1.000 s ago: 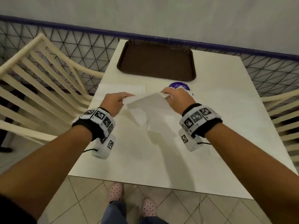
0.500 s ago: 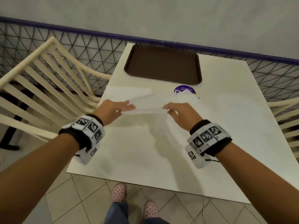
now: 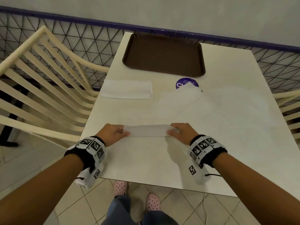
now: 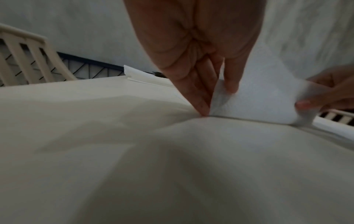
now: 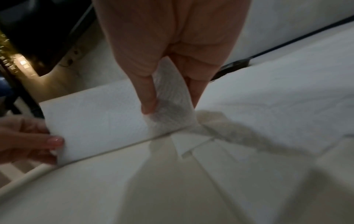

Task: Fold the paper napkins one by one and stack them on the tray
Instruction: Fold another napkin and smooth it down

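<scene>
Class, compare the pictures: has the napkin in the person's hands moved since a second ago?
Yes. The napkin has come toward the person, away from the tray, and now lies low at the table, pinched by the left hand and right hand.

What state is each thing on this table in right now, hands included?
Napkin: a folded strip, lower edge on the table, held at both ends.
Left hand: pinches the napkin's left end.
Right hand: pinches the napkin's right end.
Napkin pile: lying flat, untouched.
Tray: nothing on it.
Loose napkin: spread out, partly covering the purple sticker.
</scene>
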Demonstrator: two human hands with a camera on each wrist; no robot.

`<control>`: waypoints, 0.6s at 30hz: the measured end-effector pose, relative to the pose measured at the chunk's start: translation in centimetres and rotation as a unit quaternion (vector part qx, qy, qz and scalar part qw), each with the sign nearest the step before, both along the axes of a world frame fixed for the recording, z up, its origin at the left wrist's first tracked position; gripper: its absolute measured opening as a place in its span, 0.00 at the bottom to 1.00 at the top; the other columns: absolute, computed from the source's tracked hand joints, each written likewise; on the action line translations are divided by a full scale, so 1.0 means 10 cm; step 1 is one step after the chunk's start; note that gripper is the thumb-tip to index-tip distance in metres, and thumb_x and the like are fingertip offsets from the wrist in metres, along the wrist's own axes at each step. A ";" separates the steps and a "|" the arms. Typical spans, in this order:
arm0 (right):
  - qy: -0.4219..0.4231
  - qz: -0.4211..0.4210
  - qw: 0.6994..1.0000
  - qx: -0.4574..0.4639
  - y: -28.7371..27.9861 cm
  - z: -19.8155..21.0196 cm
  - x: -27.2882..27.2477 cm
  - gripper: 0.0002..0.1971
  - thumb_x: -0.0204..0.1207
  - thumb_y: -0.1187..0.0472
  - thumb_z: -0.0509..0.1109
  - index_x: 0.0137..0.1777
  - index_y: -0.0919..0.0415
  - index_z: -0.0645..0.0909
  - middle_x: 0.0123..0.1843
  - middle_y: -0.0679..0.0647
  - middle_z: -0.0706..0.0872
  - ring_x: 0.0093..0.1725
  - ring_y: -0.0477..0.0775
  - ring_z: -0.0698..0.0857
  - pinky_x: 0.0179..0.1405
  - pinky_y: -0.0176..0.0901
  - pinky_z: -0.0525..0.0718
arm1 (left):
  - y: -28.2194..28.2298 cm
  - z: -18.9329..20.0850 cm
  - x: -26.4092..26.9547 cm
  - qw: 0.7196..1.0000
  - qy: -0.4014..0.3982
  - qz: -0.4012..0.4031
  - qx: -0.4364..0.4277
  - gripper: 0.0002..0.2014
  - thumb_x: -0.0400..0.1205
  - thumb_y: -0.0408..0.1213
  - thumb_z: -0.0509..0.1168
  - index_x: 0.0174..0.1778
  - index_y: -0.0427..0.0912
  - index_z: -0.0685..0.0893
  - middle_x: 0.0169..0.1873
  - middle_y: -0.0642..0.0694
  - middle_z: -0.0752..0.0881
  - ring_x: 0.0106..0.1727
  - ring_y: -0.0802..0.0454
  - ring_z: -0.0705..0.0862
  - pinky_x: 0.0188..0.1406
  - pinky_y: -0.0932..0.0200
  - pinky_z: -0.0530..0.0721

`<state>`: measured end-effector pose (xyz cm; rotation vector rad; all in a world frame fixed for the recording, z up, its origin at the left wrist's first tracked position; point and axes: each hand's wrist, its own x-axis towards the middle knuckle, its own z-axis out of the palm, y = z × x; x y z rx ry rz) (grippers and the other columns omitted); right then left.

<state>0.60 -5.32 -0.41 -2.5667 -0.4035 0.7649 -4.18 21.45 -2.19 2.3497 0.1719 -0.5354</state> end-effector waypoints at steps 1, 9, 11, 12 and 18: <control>0.006 -0.009 1.000 -0.004 0.02 0.02 0.05 0.10 0.82 0.59 0.61 0.52 0.64 0.80 0.45 0.56 0.79 0.46 0.52 0.75 0.37 0.37 0.59 | 0.00 0.00 0.04 1.000 0.014 0.009 0.000 0.13 0.81 0.43 0.65 0.54 0.39 0.86 0.45 0.51 0.84 0.49 0.56 0.81 0.49 0.73 0.72; 0.038 -0.133 0.988 0.075 0.17 0.02 0.41 0.15 0.78 0.54 0.68 0.58 0.65 0.82 0.54 0.58 0.84 0.54 0.55 0.80 0.51 0.40 0.75 | 0.09 -0.08 0.35 0.987 0.096 0.096 -0.082 0.14 0.82 0.42 0.64 0.52 0.32 0.83 0.48 0.39 0.87 0.41 0.47 0.87 0.51 0.60 0.85; 0.057 -0.168 0.981 0.085 0.21 -0.01 0.48 0.19 0.78 0.54 0.68 0.63 0.67 0.81 0.62 0.62 0.84 0.60 0.59 0.82 0.60 0.47 0.77 | 0.09 -0.08 0.42 0.984 0.108 0.110 -0.089 0.09 0.82 0.40 0.64 0.46 0.37 0.81 0.47 0.39 0.85 0.32 0.56 0.85 0.36 0.70 0.84; 0.069 -0.180 0.977 0.087 0.22 -0.03 0.51 0.20 0.78 0.54 0.68 0.64 0.68 0.80 0.63 0.63 0.84 0.58 0.60 0.82 0.60 0.48 0.78 | 0.10 -0.09 0.45 0.982 0.116 0.117 -0.089 0.08 0.82 0.40 0.64 0.42 0.38 0.80 0.47 0.38 0.85 0.30 0.57 0.85 0.35 0.70 0.84; 0.146 -0.255 0.948 0.124 0.18 -0.18 0.62 0.21 0.73 0.54 0.73 0.56 0.73 0.83 0.57 0.70 0.86 0.53 0.66 0.86 0.63 0.65 0.81 | 0.09 -0.09 0.55 0.983 0.130 0.120 -0.043 0.11 0.84 0.41 0.61 0.40 0.37 0.79 0.40 0.41 0.83 0.32 0.53 0.82 0.29 0.70 0.83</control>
